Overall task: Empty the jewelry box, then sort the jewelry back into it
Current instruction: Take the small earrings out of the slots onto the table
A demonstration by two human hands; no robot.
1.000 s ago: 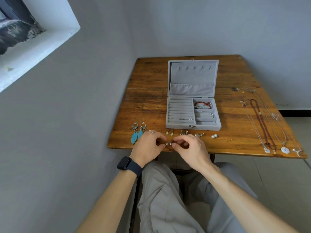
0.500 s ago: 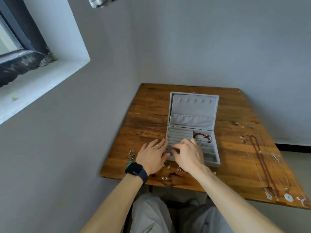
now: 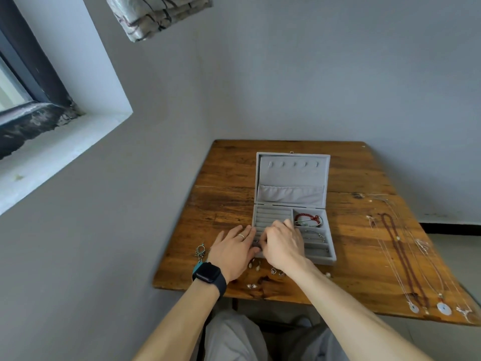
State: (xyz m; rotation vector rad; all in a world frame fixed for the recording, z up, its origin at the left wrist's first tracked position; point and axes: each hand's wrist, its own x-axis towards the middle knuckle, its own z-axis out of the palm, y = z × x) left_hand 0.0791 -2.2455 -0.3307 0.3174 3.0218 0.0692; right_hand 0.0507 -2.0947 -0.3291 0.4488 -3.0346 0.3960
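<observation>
Reaching over the front edge of the wooden surface (image 3: pixel 229 173), both hands are on the gray jewelry box (image 3: pixel 291 178). The box sits open in the middle of the surface, with its lid up on the far side. The left hand (image 3: pixel 233 252) lies flat with straight fingers, touching the box's left side. The right hand (image 3: pixel 282 247) has its fingers curled down over the ring rows (image 3: pixel 272 216) (I cannot tell if it is holding anything). A red bracelet (image 3: pixel 308 218) lies in the box's far right part, and a silver bangle (image 3: pixel 316 233) is in the part just in front of it. Small earrings (image 3: pixel 256 265) lie by the front edge, near the wrists. Long necklaces (image 3: pixel 400 259) stretch along the right edge.
</observation>
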